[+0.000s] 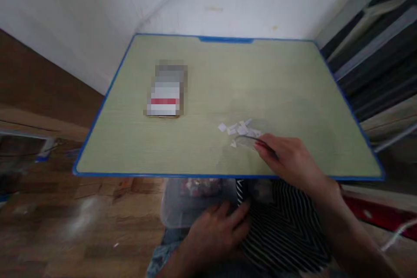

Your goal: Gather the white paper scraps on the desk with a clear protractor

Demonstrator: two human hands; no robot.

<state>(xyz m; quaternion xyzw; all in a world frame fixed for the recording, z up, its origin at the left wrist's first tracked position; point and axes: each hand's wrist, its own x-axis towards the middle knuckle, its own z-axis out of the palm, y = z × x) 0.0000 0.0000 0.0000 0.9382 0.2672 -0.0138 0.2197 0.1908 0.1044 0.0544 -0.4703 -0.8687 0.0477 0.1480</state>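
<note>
My right hand (286,156) is closed around slim dark tweezers (249,137) over the front of the pale green tabletop (202,152). Their thin tips reach left, down at a small heap of white paper pieces (243,129); whether a piece is between the tips is too blurred to tell. One white square (222,127) lies slightly apart on the left of the heap. Below the table edge, my left hand (220,228) lies over my lap with its fingers loosely stretched and apart, nothing visible in it. It is beside a clear plastic box (176,215).
A phone-shaped object (164,95), its face pixelated, lies on the tabletop's left side. Blue edging (130,175) runs round the table. Behind stands a white wall (247,0). Dark stacked items (374,47) are close at the right. Black-and-white striped cloth (286,226) covers my lap.
</note>
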